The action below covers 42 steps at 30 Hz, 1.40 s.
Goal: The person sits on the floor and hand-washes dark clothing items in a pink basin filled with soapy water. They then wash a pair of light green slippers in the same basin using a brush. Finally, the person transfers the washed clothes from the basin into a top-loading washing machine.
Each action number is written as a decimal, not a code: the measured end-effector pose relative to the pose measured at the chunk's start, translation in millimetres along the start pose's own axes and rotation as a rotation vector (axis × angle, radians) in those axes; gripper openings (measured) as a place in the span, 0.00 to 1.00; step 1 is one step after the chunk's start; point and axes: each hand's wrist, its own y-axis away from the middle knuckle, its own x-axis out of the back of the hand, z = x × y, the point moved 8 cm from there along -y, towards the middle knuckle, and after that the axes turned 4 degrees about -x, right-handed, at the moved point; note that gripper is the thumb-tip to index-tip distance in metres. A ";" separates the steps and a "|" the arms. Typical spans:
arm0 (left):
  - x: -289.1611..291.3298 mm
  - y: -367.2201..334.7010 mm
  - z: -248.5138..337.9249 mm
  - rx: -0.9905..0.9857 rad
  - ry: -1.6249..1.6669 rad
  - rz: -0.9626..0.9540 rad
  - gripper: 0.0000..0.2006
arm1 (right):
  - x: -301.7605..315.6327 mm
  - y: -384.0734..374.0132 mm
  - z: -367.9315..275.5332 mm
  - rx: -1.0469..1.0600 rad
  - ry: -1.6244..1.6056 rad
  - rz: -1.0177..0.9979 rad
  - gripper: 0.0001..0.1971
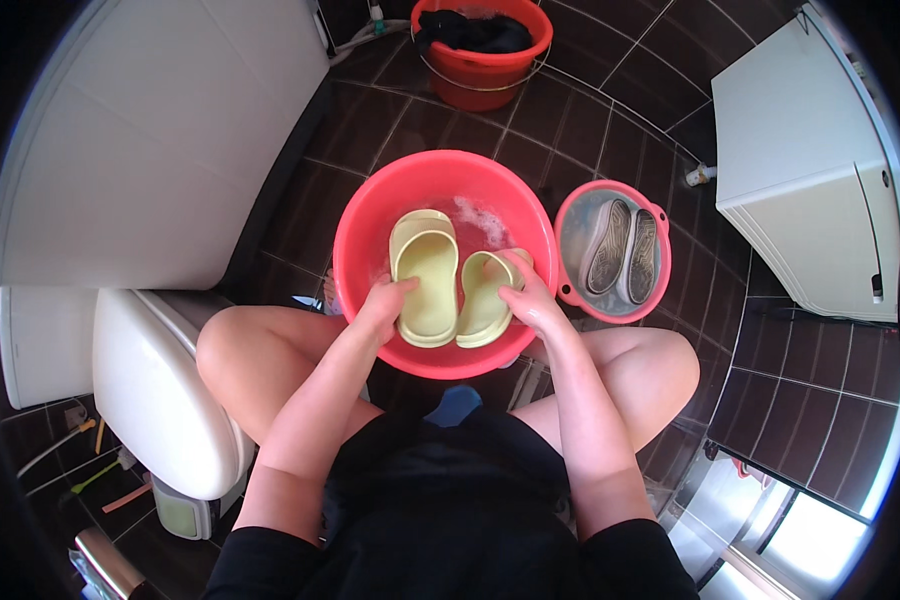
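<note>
Two pale yellow-green clogs are held side by side over a large pink-red basin (370, 205) with some suds in it. My left hand (383, 303) grips the left clog (430, 285) by its outer side, thumb on the inner sole. The right clog (483, 300) leans at a tilt, and my right hand (530, 295) is closed round its outer edge, with the thumb on top. Most of my fingers are hidden under or behind the clogs. The two clogs touch or nearly touch along their inner sides.
Right of the basin, a smaller pink tub (567, 215) holds cloudy water and a pair of shoes (610, 250). A red bucket (480, 85) with dark cloth stands at the far side. A white toilet (170, 390) is at left, a white cabinet (800, 170) at right. Dark tiles (360, 120) cover the floor.
</note>
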 end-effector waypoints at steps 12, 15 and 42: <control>87.1 -174.2 -97.8 -0.094 -0.932 0.327 0.32 | -54.5 -106.1 49.9 -0.156 0.522 0.026 0.48; 82.8 -190.3 -128.4 0.083 -0.913 0.293 0.33 | -54.2 -129.3 91.6 -0.178 0.592 0.081 0.49; 145.7 -219.8 -76.9 -0.542 0.349 0.502 0.19 | -95.8 -127.7 82.3 -0.337 -0.318 0.315 0.33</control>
